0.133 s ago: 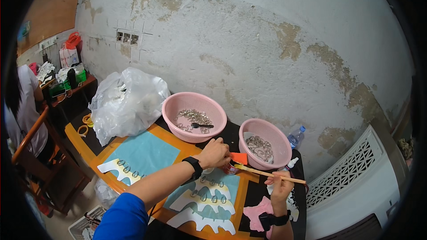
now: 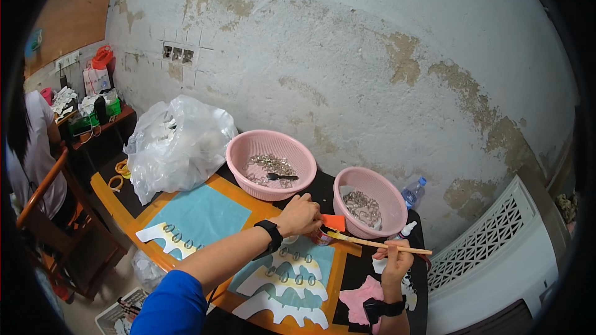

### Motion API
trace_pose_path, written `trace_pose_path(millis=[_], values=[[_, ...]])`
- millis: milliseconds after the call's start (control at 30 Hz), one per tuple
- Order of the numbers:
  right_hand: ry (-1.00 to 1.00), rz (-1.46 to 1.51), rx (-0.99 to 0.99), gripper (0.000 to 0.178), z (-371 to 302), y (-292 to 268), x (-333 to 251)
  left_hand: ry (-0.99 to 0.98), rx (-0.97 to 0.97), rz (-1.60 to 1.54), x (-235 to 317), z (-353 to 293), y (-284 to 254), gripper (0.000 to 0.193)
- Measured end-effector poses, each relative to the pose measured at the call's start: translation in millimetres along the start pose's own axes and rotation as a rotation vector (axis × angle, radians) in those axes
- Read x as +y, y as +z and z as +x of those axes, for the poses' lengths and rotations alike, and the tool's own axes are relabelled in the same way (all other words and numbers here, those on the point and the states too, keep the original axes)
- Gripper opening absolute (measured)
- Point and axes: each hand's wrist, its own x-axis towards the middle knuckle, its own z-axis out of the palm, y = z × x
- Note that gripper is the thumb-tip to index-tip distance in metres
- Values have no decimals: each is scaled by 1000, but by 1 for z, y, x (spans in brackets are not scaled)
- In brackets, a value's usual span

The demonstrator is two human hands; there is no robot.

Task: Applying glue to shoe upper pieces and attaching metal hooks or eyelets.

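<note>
**Brush (image 2: 360,239) eases right, its head stays at the can (image 2: 321,237)**

The brush shifts a touch: its handle slides slightly rightward and lies a little flatter, while its bristle end keeps to the red can, so the work there looks unbroken. The right hand (image 2: 396,264) travels with it, fingers pinching the pale handle. Across at the can, the left hand (image 2: 298,216) holds its place, its fingers near the rim; whether they grip, one cannot tell. An orange piece (image 2: 334,222) sits just beside.

Below, scalloped white-and-yellow pieces (image 2: 292,284) lie on a blue-green sheet (image 2: 205,208), several carrying metal loops. A pink cloth (image 2: 362,298) rests by the right wrist. Farther back on the dark counter (image 2: 419,285), two pink baskets (image 2: 248,142) hold small shiny parts, a plastic bag (image 2: 177,149) bulges at left, and a bottle (image 2: 413,192) stands at right.

Beyond, the grey wall (image 2: 298,43) shows peeling patches; far left, another person (image 2: 40,136) is beside a wooden chair (image 2: 46,192).
</note>
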Motion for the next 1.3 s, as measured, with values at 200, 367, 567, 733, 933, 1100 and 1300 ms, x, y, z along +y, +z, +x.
trace_pose_path(millis=[200,367,567,733,933,1100,1300], values=[[107,72,141,22,8,-7,14,26,82,-1,-3,-1,4,24],[303,211,302,26,11,-16,28,18,60,-25,-2,0,4,23],[517,407,361,28,11,-25,41,17,41,-16,0,-2,0,25],[652,629,371,28,17,-32,48,11,-23,-24,-5,2,-2,29],[698,858,375,25,39,-24,28,29,51,-90,-14,8,6,21],[688,914,391,26,44,-18,10,-22,13,-79,-3,9,-1,22],[668,961,357,26,33,-7,-12,-171,89,-146,11,8,8,50]])
